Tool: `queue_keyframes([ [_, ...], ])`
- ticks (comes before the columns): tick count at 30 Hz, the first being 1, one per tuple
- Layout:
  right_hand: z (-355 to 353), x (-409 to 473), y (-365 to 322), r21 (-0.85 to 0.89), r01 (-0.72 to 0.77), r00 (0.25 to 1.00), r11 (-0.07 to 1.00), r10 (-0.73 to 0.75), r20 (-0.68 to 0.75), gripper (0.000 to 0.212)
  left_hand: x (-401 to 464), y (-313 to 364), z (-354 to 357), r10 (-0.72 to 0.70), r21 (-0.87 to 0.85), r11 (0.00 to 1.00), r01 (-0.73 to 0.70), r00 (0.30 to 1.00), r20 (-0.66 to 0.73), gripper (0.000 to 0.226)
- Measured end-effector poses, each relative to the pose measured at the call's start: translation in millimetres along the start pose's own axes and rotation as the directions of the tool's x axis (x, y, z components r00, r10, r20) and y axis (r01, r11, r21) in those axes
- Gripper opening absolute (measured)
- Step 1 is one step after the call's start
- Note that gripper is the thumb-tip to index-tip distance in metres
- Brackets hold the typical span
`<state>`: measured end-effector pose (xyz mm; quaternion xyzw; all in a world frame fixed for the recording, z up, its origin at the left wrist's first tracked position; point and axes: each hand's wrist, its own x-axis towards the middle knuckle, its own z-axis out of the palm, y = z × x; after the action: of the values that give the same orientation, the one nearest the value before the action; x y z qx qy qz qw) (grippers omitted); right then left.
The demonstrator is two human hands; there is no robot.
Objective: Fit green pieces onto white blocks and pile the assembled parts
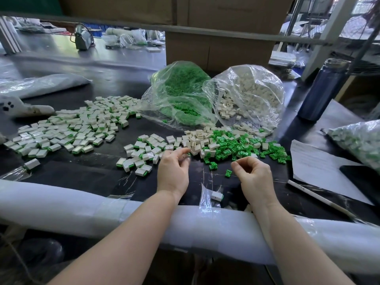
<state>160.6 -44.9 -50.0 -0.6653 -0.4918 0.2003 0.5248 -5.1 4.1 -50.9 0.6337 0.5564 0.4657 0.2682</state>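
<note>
Reaching out over the padded table edge, my left hand has its fingers loosely curled, the forefinger stretched toward the near rim of the loose white blocks; I cannot tell whether it is touching one or pinching anything. My right hand sits just beside it with thumb and fingertips drawn close together, and I cannot make out any piece between them. A single green piece lies on the black table just left of my right thumb, and another green piece sits a little farther out between the hands. Near my right wrist one assembled part rests on a scrap of clear film. Beyond my fingers the white blocks heap together, with the scattered green pieces spreading to their right. To the left of that heap lies a small cluster of assembled parts, and farther left a much wider pile of assembled parts. Behind these stand two open clear bags, the green bag on the left and the white bag touching it on the right. A dark blue bottle stands upright at the far right, with a sheet of paper lying nearer me.
</note>
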Motion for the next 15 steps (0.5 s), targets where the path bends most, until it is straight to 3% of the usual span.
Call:
queue_keyframes([
  [9,-1.3,1.8,2.7,-0.074,-0.061,0.998,0.995,0.060,-0.016,0.017,0.4,0.0,6.5,-0.123,0.329,0.942,0.065,0.980,0.157,0.031],
  [15,-0.2,3.6,4.7,-0.141,-0.065,0.998,0.988,0.066,0.007,0.014,0.3,2.1,9.7,-0.143,0.451,0.891,0.043,0.972,0.188,0.054],
])
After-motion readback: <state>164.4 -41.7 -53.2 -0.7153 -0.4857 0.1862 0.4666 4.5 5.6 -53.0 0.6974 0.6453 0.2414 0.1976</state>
